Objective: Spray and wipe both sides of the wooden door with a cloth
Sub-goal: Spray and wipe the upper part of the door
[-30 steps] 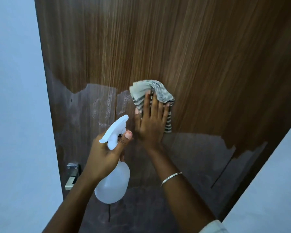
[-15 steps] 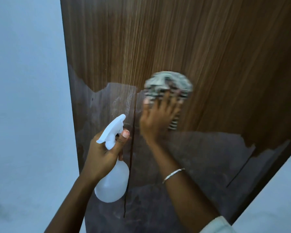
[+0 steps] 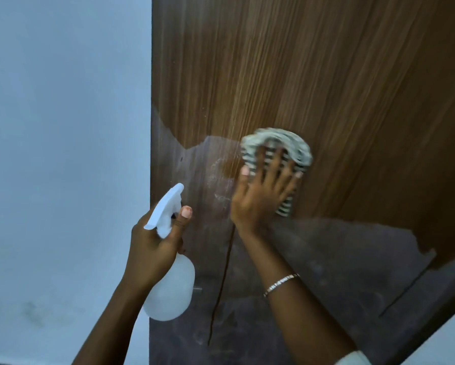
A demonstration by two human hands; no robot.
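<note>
So the door [image 3: 300, 75] fills most of the view, standing upright with its left edge against a pale blue wall [image 3: 63, 127]. The top half is warm brown wood grain. The lower part is a duller, greyish patch with a ragged border, and a thin dark line runs down it (crack or drip, can't tell). The striped cloth [image 3: 300, 147] is bunched up about mid-door, right where the brown meets the grey, with some whitish smears just to its left. It's blurry, but the right hand [image 3: 263, 196] is flat on top of it, fingers straight and spread wide, pressing it against the wood. There's a thin bracelet [image 3: 281, 281] on that wrist and a bit of white sleeve [image 3: 352, 359] at the bottom edge. The left hand [image 3: 152, 243] is lower and further left, near the door's edge, fingers curled round the neck of a white bottle [image 3: 171, 291], thumb up beside the spray head, nozzle aimed up toward the door.
</note>
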